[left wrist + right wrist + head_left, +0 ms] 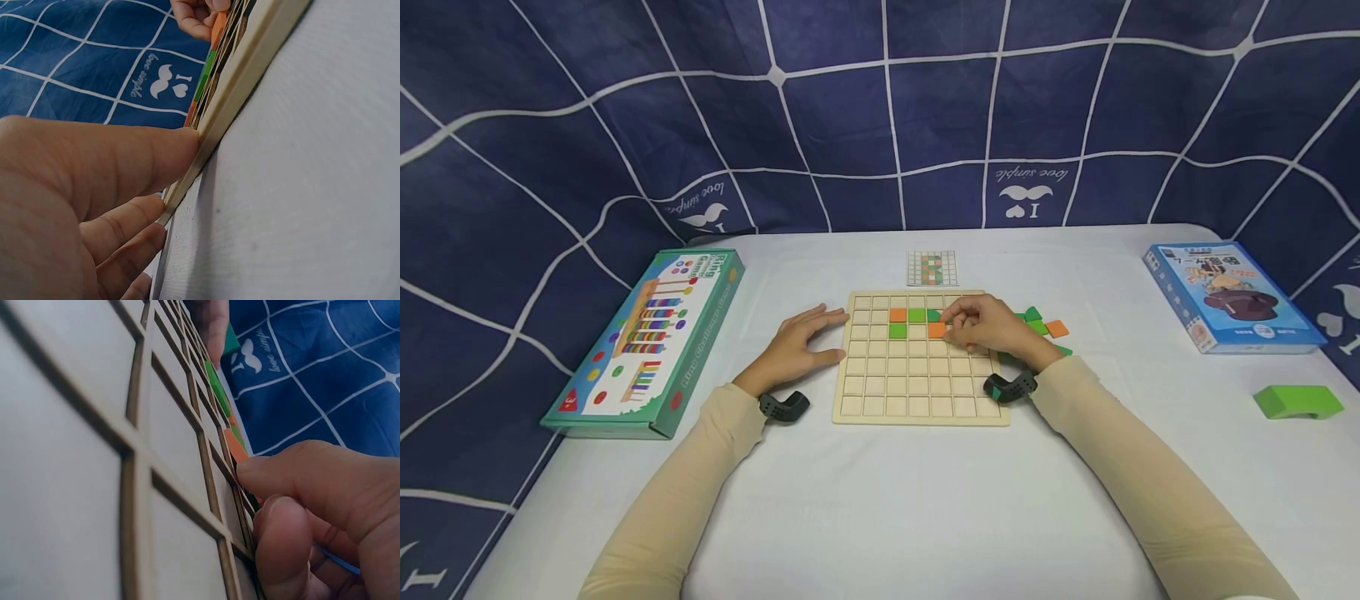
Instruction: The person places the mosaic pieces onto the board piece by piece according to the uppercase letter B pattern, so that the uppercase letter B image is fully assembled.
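Note:
A wooden grid board [917,408] lies on the white table. My left hand [797,346] rests at its left edge, fingers and thumb fairly straight; in the left wrist view the thumb touches the board's side. My right hand [988,325] is over the upper right of the board and pinches an orange square tile [235,445], which looks slightly tilted at its cell. Other tiles sit in cells: an orange square [898,315], a green square [917,315], another green square [898,331] and a green piece [933,316] partly behind my right fingers.
Loose green pieces [1033,314] and an orange tile [1056,328] lie right of the board. A pattern card [932,268] is behind it. A ring game box [647,342] lies left; a blue box [1236,296] and a green arched block [1297,402] lie right.

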The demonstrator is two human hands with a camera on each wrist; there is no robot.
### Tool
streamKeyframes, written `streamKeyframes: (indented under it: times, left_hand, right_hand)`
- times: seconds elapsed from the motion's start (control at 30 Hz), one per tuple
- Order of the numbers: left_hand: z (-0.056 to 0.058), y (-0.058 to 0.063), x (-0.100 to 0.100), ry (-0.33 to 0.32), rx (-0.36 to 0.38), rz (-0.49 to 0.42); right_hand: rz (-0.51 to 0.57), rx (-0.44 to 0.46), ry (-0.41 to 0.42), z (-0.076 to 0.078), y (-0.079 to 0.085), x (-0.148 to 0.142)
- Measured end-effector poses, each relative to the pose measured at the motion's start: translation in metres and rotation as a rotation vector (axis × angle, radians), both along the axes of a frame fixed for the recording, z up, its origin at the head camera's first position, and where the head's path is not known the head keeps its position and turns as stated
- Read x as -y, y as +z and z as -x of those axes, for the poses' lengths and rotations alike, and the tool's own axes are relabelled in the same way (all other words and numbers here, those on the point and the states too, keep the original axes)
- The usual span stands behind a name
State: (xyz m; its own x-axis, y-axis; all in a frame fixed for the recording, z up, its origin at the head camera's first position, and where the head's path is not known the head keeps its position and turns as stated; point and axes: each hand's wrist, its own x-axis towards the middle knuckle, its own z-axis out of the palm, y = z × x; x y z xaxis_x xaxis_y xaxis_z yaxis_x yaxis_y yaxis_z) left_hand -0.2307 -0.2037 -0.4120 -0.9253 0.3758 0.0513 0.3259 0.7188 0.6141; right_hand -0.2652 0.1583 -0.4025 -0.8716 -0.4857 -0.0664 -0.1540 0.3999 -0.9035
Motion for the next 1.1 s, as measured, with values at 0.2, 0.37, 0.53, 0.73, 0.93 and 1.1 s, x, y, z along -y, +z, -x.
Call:
streamKeyframes:
  times: [0.2,0.37,0.53,0.73,0.93,1.1]
  left_hand:
    - [0.001,0.000,-0.001,-0.003,0.010,0.008]
    - [0.001,0.000,-0.001,-0.008,0.003,0.007]
    - [0.000,-0.001,-0.001,-0.001,0.008,0.007]
    - [-0.001,-0.001,0.000,0.010,0.012,0.014]
    - [-0.002,-0.001,0.000,0.008,0.010,0.012]
    - [-0.002,0.000,-0.001,0.009,0.008,0.010]
  right_hand:
    - [-0.024,-0.006,-0.012,-0.002,0.001,0.000]
    - [-0.025,-0.022,-0.014,-0.003,0.002,0.000]
    - [-0.024,-0.030,-0.004,-0.003,0.001,0.002]
    - [0.054,-0.019,0.020,-0.004,0.001,0.003]
    - [0.122,0.059,-0.007,-0.003,0.007,0.002]
    - [0.162,0.164,-0.026,-0.001,0.014,-0.006]
